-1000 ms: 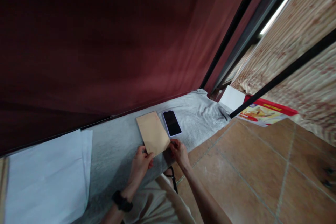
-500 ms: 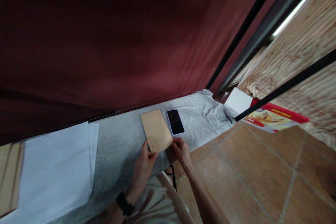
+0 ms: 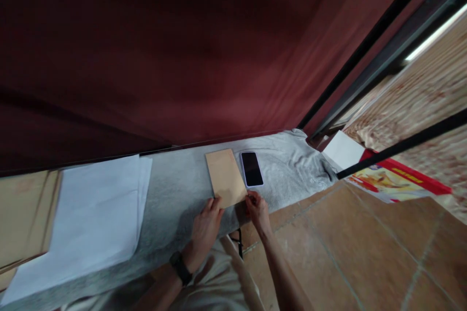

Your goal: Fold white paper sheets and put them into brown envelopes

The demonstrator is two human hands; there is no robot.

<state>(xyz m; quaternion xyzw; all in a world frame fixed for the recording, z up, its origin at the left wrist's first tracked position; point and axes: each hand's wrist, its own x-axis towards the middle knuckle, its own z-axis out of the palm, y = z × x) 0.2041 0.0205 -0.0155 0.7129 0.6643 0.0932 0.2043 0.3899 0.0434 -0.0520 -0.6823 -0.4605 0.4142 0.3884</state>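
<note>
A tan rectangular envelope (image 3: 225, 177) lies flat on a grey cloth (image 3: 175, 189) spread along the foot of a dark red wall. My left hand (image 3: 206, 226) rests on the cloth with fingertips at the envelope's near left corner. My right hand (image 3: 258, 210) pinches the envelope's near right corner. A black-screened phone (image 3: 252, 168) lies right beside the envelope, on its right.
White paper sheets (image 3: 91, 214) lie on the cloth to the left, with a stack of tan envelopes (image 3: 24, 211) beyond them. A red printed box (image 3: 392, 181) and a white sheet (image 3: 343, 149) sit at the right, by a black bar. Terracotta floor tiles (image 3: 346, 252) fill the lower right.
The view has swung left, revealing more white paper and tan envelopes. My left hand has flattened and shifted slightly off the envelope's corner; my right hand stays at its corner.
</note>
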